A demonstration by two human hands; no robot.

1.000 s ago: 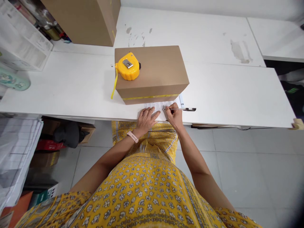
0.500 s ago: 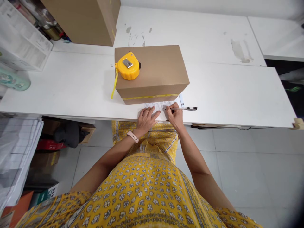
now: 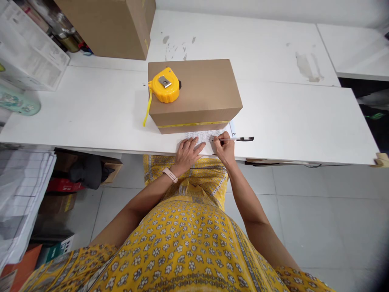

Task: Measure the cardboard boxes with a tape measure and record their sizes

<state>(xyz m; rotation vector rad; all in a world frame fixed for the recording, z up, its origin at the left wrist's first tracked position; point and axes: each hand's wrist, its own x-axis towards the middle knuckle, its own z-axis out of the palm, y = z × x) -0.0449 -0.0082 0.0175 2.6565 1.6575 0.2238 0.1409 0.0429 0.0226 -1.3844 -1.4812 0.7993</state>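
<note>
My right hand (image 3: pixel 224 149) is closed around a pen (image 3: pixel 243 139), whose tip points left at a sheet of paper (image 3: pixel 209 149) covered in small handwriting. Flat on the left part of that sheet lies my left hand (image 3: pixel 187 153), fingers stretched out, a pale band on its wrist. A brown cardboard box (image 3: pixel 206 85) with yellow tape along its front stands just beyond both hands and hides the far part of the paper. On the box's left end rests a yellow tape measure (image 3: pixel 165 86) with its strap hanging over the side.
The white table (image 3: pixel 304 121) has its front edge close to my body. A larger cardboard box (image 3: pixel 106 28) stands at the back left, beside a white printed carton (image 3: pixel 33 48) and a mint-green bottle (image 3: pixel 21 103). Below the table at left are several stored items.
The pen and my right hand have shifted very slightly to the right over the paper. My left hand stays in place, and the view has tilted a little.
</note>
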